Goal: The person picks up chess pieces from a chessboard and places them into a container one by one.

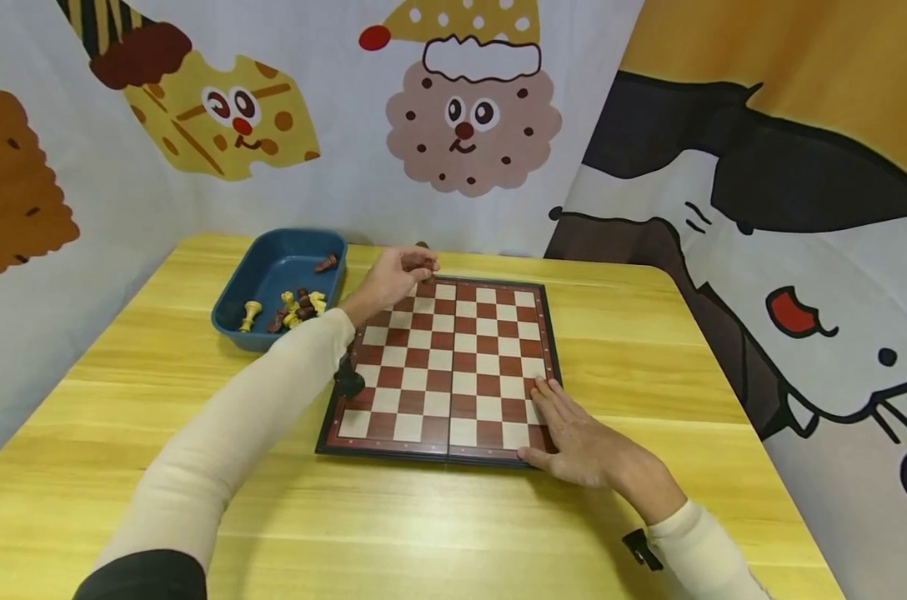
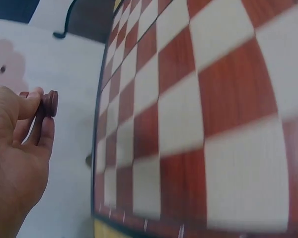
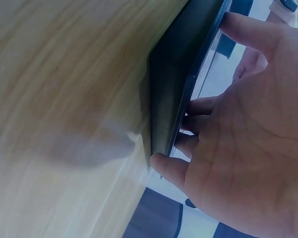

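My left hand (image 1: 395,277) is over the far left part of the chessboard (image 1: 464,407). Its thumb and fingers pinch a dark brown chess piece (image 2: 50,103), whose round base shows in the left wrist view while the fingers cover much of the rest. At the board's near right corner rests my right hand (image 1: 584,446), its fingers fairly straight and lying on the edge. In the right wrist view those fingers (image 3: 171,168) touch the board's black side (image 3: 171,84).
Left of the board stands a blue tray (image 1: 221,323) holding several cream and brown chess pieces (image 1: 296,310). A wooden table (image 1: 333,533) carries everything. Behind it hangs a white cloth (image 1: 333,200) with cartoon prints.
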Demonstrator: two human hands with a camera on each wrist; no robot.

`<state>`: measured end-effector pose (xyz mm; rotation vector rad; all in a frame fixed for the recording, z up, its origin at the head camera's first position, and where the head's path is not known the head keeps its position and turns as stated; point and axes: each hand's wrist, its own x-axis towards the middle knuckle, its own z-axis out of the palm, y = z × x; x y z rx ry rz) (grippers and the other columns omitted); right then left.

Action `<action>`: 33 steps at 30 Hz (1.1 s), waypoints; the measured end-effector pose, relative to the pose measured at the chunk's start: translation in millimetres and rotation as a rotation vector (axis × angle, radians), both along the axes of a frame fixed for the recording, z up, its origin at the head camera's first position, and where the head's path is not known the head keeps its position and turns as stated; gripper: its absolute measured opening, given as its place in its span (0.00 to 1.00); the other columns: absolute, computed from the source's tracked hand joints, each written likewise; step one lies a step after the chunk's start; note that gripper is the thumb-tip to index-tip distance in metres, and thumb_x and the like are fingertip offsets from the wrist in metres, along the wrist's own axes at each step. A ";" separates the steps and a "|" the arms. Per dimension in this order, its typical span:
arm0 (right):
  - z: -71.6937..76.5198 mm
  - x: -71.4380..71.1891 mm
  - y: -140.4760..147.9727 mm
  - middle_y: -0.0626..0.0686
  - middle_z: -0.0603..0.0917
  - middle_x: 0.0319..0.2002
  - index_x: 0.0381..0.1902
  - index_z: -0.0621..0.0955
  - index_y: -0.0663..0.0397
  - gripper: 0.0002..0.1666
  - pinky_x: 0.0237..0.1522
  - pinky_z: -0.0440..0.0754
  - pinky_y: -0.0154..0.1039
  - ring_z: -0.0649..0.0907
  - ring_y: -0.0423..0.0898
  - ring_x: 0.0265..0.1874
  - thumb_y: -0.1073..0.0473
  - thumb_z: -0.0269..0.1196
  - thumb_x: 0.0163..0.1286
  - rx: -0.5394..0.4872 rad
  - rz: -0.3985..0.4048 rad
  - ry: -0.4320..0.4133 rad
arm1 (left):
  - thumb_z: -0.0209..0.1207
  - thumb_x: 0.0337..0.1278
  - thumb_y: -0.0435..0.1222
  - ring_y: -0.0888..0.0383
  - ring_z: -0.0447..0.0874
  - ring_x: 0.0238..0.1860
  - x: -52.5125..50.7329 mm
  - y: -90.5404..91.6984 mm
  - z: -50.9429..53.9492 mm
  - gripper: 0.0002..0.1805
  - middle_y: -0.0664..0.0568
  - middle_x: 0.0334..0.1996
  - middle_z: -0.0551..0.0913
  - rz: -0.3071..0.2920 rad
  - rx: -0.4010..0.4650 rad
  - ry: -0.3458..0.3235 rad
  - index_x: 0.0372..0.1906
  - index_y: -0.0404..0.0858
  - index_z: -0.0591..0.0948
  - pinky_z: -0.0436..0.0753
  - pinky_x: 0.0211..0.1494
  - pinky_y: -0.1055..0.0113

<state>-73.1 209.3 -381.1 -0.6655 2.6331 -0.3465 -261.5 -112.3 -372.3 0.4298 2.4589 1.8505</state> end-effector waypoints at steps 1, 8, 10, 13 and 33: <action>0.1 0.5 0.9 0.62 0.41 0.81 0.81 0.47 0.66 0.58 0.74 0.52 0.62 0.42 0.60 0.79 0.30 0.53 0.75 -0.003 -0.002 0.001 | 0.57 0.72 0.25 0.49 0.84 0.51 0.0 -6.4 0.9 0.14 0.41 0.50 0.85 0.011 -0.008 0.009 0.58 0.32 0.82 0.83 0.55 0.55; 1.6 0.4 7.1 0.63 0.42 0.81 0.80 0.48 0.67 0.58 0.74 0.52 0.63 0.43 0.62 0.78 0.30 0.53 0.75 0.012 0.001 0.031 | 0.59 0.70 0.25 0.47 0.85 0.50 7.2 -53.8 1.2 0.15 0.39 0.50 0.85 0.089 -0.002 0.083 0.59 0.31 0.82 0.82 0.56 0.51; 0.9 0.1 6.3 0.63 0.43 0.81 0.80 0.49 0.68 0.58 0.73 0.52 0.64 0.43 0.62 0.78 0.30 0.54 0.75 0.005 0.008 0.030 | 0.59 0.70 0.25 0.45 0.85 0.49 10.2 -68.3 0.5 0.15 0.40 0.49 0.86 0.111 0.000 0.087 0.58 0.30 0.82 0.84 0.54 0.56; 0.4 0.7 3.9 0.63 0.42 0.81 0.80 0.49 0.68 0.58 0.74 0.52 0.63 0.43 0.62 0.78 0.31 0.54 0.75 -0.006 0.009 0.024 | 0.58 0.70 0.25 0.45 0.85 0.49 15.7 -89.1 0.4 0.15 0.39 0.49 0.85 0.129 -0.004 0.087 0.59 0.29 0.81 0.85 0.52 0.63; -4.8 -0.5 2.3 0.62 0.41 0.81 0.81 0.48 0.66 0.57 0.74 0.53 0.62 0.43 0.61 0.79 0.30 0.53 0.75 -0.012 0.006 0.038 | 0.62 0.70 0.28 0.58 0.82 0.54 52.6 -169.2 2.6 0.20 0.42 0.58 0.83 0.254 -0.175 0.032 0.64 0.33 0.79 0.82 0.57 0.61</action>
